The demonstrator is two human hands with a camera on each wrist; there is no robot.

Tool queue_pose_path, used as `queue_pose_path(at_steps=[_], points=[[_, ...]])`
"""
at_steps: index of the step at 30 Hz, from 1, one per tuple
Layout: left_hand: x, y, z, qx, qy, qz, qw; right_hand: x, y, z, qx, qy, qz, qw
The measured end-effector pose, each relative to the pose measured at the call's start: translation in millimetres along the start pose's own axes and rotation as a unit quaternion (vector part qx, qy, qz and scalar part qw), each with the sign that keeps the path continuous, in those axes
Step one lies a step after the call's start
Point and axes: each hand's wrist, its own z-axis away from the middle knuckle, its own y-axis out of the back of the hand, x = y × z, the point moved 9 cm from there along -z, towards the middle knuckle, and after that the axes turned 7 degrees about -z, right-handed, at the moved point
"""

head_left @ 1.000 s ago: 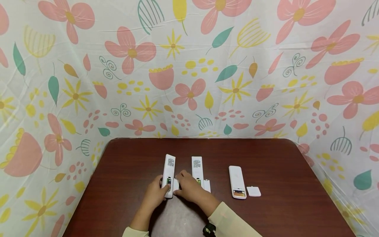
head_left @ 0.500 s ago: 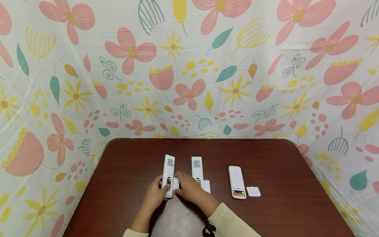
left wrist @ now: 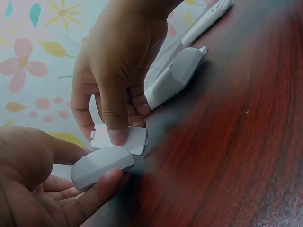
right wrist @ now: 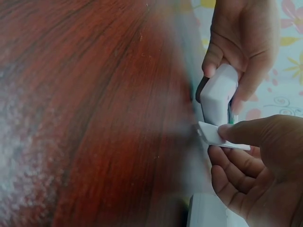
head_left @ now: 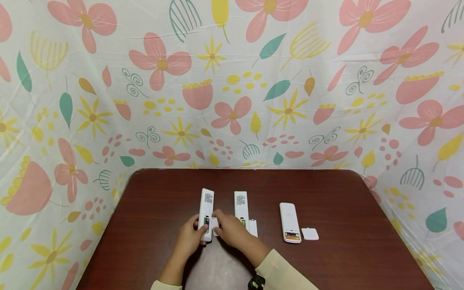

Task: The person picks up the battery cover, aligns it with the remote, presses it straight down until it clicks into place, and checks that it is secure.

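Observation:
My left hand (head_left: 189, 234) grips the lower part of a white remote control (head_left: 207, 203), thumb beside its uncovered battery compartment, where a battery shows. Just right of it, my right hand (head_left: 232, 228) pinches a small white battery cover (head_left: 215, 226) between thumb and fingers. In the left wrist view the cover (left wrist: 131, 139) sits close beside the remote's end (left wrist: 102, 165); whether they touch I cannot tell. The right wrist view shows the thumb on top of the cover (right wrist: 212, 134) and fingers under it.
A second white remote (head_left: 241, 203) lies partly behind my right hand, with its cover (head_left: 253, 228) alongside. Farther right is a third remote (head_left: 288, 217) with batteries visible, its cover (head_left: 309, 234) next to it. A floral cloth (head_left: 232, 80) hangs behind the brown table (head_left: 337, 201).
My right hand has lifted the cover slightly from beside the remote, and its fingers have closed around the cover's edge. The left hand and the remote have hardly moved.

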Motion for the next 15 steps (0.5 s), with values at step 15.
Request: queue_pose_path(at_steps=[15], points=[[1.5, -5.2, 0.0, -0.017, 0.013, 0.078, 0.9967, -0.2, 10.3, 3.2, 0.009, -0.003, -0.051, 0.999]])
